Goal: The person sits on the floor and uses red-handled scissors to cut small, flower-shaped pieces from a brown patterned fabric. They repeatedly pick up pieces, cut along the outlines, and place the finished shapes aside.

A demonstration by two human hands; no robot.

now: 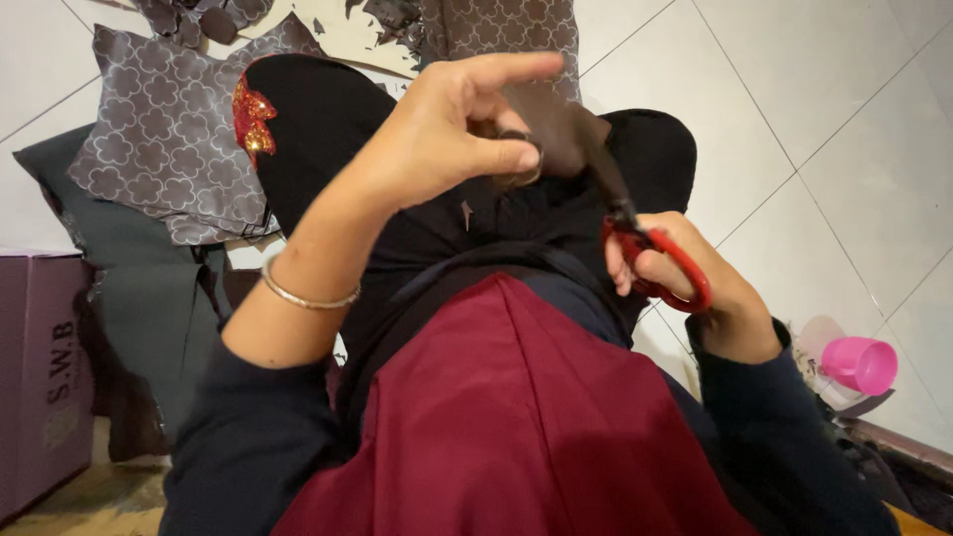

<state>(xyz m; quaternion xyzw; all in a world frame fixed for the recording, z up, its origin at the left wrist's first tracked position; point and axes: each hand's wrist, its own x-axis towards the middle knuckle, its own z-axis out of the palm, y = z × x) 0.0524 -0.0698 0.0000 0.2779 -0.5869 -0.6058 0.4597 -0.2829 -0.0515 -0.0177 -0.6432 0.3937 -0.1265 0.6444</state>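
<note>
on white tile floor (854,119), raised left hand (452,124) pinches fabric scrap (526,164).

Left hand (452,124) raised pinching, right hand (685,278) gripping.

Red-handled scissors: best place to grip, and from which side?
Grip the scissors at the red handle loops, coming from the right, low end. The dark blades slant up-left toward the left hand; the right hand already has its fingers through the loops.

the left hand (447,124) pinches a small piece (518,159) just left of the scissors (635,238) gripped by the right hand (695,288). patterned sheets (159,139) lie on the floor (844,119) beyond the lap, a box (40,367) far left, a cup (862,363) far right.
</note>
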